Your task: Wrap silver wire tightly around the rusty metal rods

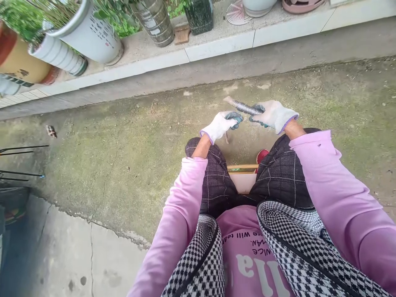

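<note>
In the head view my right hand (272, 115), in a white glove with dark blue-grey fingertips, is closed around a stick wound with silvery wire (246, 108). Its pale bare end points up and to the left. My left hand (223, 124), gloved the same way, is closed just to the left of my right one, with a small gap between the fingers. What it grips is hidden by the curled fingers. Just below it shows a thin brownish piece (227, 137); whether this is held or lies on the ground I cannot tell.
Potted plants, among them a large white pot (89, 35), line a tiled ledge (216, 47) ahead. Mossy concrete ground (123, 152) spreads below. Black thin rods (24, 149) jut in at left. A low seat (244, 181) is between my legs, near a red shoe (262, 156).
</note>
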`<state>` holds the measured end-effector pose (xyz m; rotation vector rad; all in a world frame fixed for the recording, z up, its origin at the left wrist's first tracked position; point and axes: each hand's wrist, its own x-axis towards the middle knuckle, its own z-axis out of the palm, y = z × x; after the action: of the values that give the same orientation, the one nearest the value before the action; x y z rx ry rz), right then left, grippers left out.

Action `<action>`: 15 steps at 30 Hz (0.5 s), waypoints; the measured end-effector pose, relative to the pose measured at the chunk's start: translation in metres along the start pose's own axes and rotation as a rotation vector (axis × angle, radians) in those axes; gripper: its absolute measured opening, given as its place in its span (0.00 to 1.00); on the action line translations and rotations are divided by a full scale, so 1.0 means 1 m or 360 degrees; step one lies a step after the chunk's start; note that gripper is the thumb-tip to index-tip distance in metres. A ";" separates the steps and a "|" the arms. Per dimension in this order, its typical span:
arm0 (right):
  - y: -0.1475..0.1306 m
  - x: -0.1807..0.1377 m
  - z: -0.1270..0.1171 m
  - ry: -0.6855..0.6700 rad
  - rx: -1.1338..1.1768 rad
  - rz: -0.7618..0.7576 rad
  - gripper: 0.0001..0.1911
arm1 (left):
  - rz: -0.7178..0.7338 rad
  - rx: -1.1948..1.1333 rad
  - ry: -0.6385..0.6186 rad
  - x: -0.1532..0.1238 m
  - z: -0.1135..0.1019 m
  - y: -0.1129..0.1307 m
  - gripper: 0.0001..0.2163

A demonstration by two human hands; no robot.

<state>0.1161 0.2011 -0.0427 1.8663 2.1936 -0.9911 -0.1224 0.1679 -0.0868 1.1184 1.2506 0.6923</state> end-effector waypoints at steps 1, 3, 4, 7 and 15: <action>-0.001 -0.003 0.000 0.0021 0.0175 0.0029 0.12 | 0.0021 -0.0048 -0.0014 0.002 0.001 -0.001 0.07; -0.003 -0.010 -0.001 0.0061 0.0525 0.0083 0.08 | 0.0064 -0.0133 -0.0036 0.008 0.004 -0.004 0.06; -0.003 -0.012 0.000 0.0071 0.0671 0.0106 0.06 | 0.0079 -0.0165 -0.0046 0.011 0.005 -0.005 0.05; -0.002 -0.016 0.001 0.0048 0.0981 0.0106 0.13 | 0.0104 -0.0201 -0.0065 0.019 0.007 -0.009 0.04; 0.002 -0.013 0.003 -0.0084 0.1278 -0.0019 0.19 | 0.0243 -0.0129 -0.0067 0.027 -0.006 -0.015 0.05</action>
<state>0.1203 0.1882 -0.0402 2.0258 1.9113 -2.1207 -0.1244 0.1885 -0.1107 1.1634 1.1000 0.8228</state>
